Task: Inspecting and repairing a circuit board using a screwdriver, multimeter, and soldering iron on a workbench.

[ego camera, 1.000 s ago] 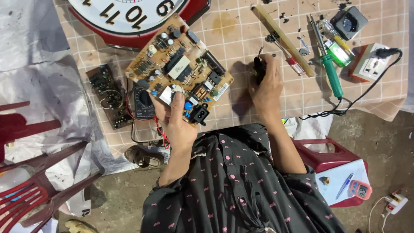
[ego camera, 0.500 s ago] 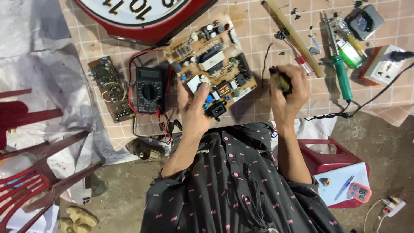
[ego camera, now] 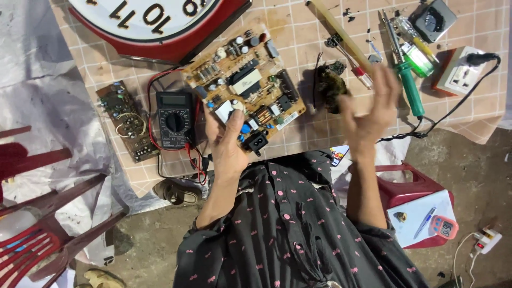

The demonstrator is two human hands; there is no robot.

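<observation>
Worktop point(ego camera: 314, 136) with a checked cloth carries everything; a big red-rimmed wall clock point(ego camera: 154, 24) lies at the far edge, partly out of view. Tan circuit board point(ego camera: 244, 88) sits tilted just below the clock, near the middle of the worktop. Left hand point(ego camera: 226, 146) rests on the board's near edge, fingers loosely curled over a pale block part, pressing it down rather than lifting it. Right hand point(ego camera: 370, 106) is raised clear of the worktop, fingers spread and blurred, holding nothing that can be made out. Change from half a second ago: that hand was then closed low over a dark clump by the board; now the dark clump point(ego camera: 329, 88) lies alone on the cloth just right of the board, so it reads as let go. The board has the same tilt as half a second ago, but compared with a second ago it sits farther right. Black multimeter point(ego camera: 174, 118) lies just left of the board, red leads trailing off the edge, with a smaller green board point(ego camera: 127, 121) beyond it. Green-handled soldering iron point(ego camera: 409, 85) lies to the right, near a white socket block point(ego camera: 463, 70). Red stool point(ego camera: 410, 186) stands on the floor to the right.
</observation>
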